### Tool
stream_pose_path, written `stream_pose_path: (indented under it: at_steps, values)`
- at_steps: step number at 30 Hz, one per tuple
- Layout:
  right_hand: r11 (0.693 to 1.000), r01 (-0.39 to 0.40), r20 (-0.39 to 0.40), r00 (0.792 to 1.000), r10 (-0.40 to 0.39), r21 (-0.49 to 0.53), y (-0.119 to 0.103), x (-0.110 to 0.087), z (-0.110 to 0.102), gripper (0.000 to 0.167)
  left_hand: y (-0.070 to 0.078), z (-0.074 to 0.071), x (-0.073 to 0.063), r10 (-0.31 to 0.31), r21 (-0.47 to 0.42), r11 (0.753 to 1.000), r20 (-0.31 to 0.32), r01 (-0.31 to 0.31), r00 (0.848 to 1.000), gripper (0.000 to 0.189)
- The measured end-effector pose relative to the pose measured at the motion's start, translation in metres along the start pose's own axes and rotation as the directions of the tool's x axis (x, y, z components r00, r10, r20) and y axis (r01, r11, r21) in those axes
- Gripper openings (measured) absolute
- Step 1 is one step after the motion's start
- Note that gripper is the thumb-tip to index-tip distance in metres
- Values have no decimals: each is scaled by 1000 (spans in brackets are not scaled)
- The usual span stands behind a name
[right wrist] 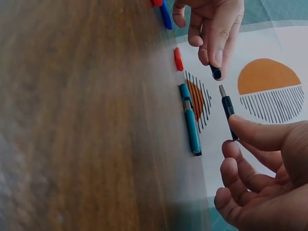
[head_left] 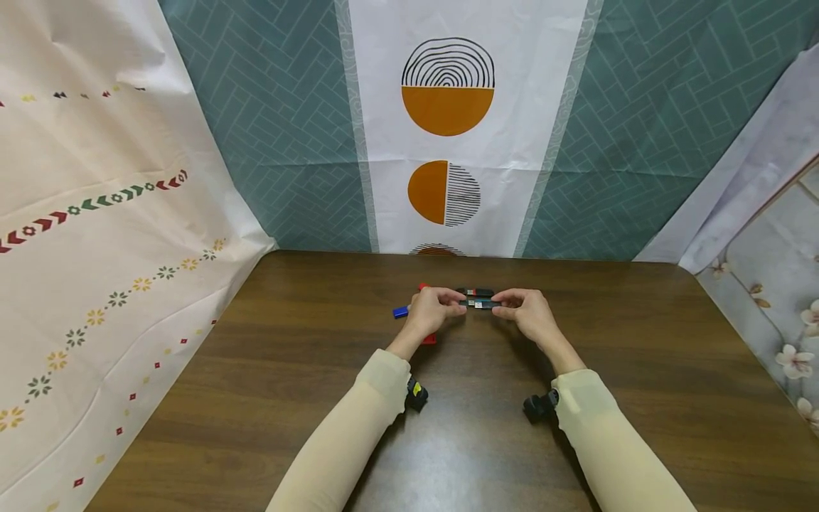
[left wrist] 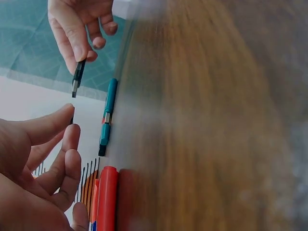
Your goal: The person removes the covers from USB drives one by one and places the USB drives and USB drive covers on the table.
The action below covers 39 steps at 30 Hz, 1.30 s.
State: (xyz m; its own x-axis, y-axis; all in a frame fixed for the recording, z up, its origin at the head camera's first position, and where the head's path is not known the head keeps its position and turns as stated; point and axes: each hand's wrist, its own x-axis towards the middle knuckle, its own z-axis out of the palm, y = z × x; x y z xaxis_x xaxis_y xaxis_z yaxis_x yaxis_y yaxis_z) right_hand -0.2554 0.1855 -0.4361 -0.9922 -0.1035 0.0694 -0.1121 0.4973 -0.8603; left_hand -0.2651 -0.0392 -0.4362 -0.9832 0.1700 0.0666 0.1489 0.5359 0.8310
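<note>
My right hand (head_left: 527, 313) pinches a black USB stick (right wrist: 227, 108) between thumb and fingers, its metal plug pointing at the other hand. Between thumb and index finger, my left hand (head_left: 435, 311) holds a small black cap (right wrist: 215, 72), open end toward the plug. A short gap parts plug and cap, and the two lie roughly in line. The left fingers hide most of the cap in the left wrist view. On the table behind them lies a teal USB stick (right wrist: 192, 127), with bare metal showing between its body and a teal end piece.
Beside the left hand, a blue piece (head_left: 400, 312) and a red piece (head_left: 429, 340) lie on the brown table (head_left: 269, 398). Another small red piece (right wrist: 178, 58) is near the teal stick. A patterned cloth (head_left: 294, 128) hangs behind the table's far edge.
</note>
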Motion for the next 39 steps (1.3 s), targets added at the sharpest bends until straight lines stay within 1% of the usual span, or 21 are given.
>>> stream_pose_path:
  at_steps: [4, 11, 16, 22, 31, 39]
  values:
    - [1000, -19, 5, 1000, 20, -4, 2, 3, 2, 22, -1, 2, 2, -6, 33, 999, 5, 6, 1000, 18]
    - [998, -51, 0, 999, 51, -33, 2, 5, 4, 21, 4, 3, 4, -78, 109, 991, -2, 78, 997, 14]
    - [997, -69, 5, 998, 69, -34, 2, 6, 7, 21, 8, 4, 5, -105, 168, 980, 1, 103, 994, 15]
    - [996, -79, 5, 997, 80, -49, 1, 7, 8, 21, 8, 8, 8, -114, 232, 967, 22, 106, 993, 16]
    - [995, -72, 27, 997, 74, -66, 1, 8, 9, 22, 8, 9, 10, -120, 260, 960, 38, 106, 992, 15]
    - [988, -58, 49, 997, 66, -144, 2, 10, 11, 19, 7, 10, 11, -110, 287, 953, 35, 95, 993, 15]
